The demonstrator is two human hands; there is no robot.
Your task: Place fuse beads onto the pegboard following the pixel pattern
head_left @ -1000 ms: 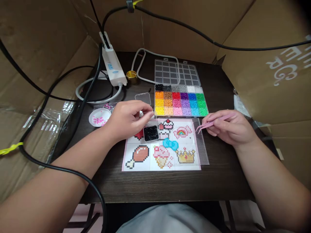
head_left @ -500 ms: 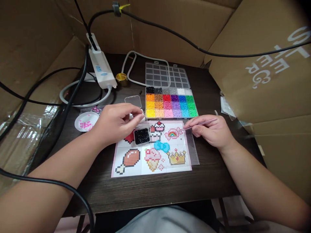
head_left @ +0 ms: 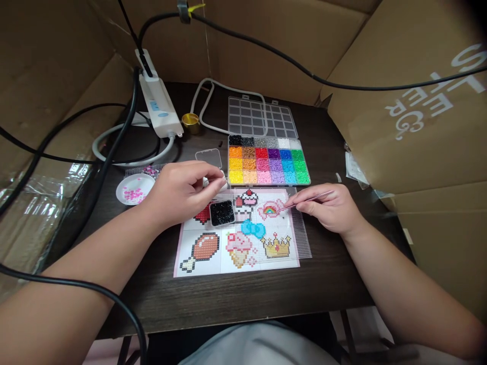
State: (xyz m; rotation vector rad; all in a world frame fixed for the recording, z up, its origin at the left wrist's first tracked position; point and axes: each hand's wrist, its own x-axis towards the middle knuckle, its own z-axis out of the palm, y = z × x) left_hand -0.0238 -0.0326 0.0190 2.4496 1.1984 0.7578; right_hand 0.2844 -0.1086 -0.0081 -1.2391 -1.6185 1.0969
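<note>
My right hand pinches pink tweezers whose tip reaches the rainbow candy picture on the pattern sheet. A clear pegboard lies over the sheet's right part, with a blue bead bow on it. My left hand is closed round a small white object I cannot name, just above a small square tray of black beads.
An open bead box with several coloured compartments sits behind the sheet, lid folded back. At the left stand a white dish of pink beads, a white power adapter with cables and a small gold cap. Cardboard boxes surround the dark table.
My right hand has moved left with the tweezers, bringing the tip onto the rainbow candy picture. The left hand has stayed put. The view shifted slightly.
</note>
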